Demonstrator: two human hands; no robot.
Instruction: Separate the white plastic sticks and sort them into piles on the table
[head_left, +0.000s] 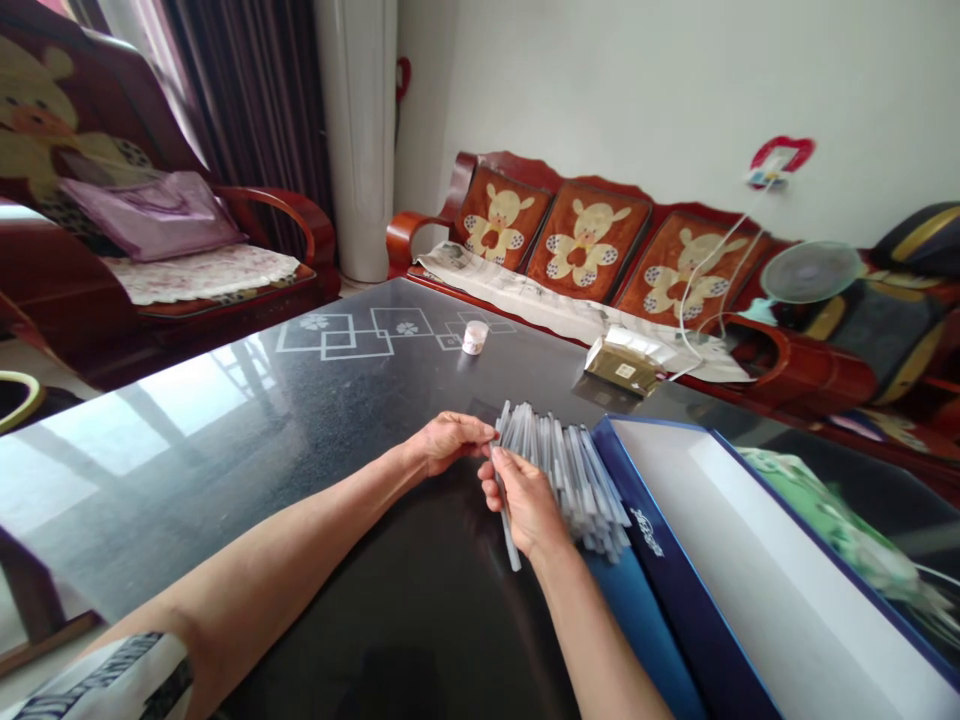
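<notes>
A thin, translucent plastic tube (511, 541) slants downward from my right hand (523, 497), which is closed round it with the thumb on top. My left hand (454, 440) meets the right one, its thumb and fingertips pinched together by the tube's upper part. The exact contact there is too small to make out. Just right of my hands lies a pile of similar translucent tubes (566, 465), side by side. They rest on a blue surface (626, 600) beside a dark blue box (652, 545) with a white inside; my right hand covers part of the pile.
The dark glossy table (315, 410) carries a small white roll (475, 337) and a tissue pack (625, 365) toward the back. A green patterned bag (817, 500) lies right of the box. Beyond stand a wooden sofa (555, 170) and a small fan (810, 272) with a white cable.
</notes>
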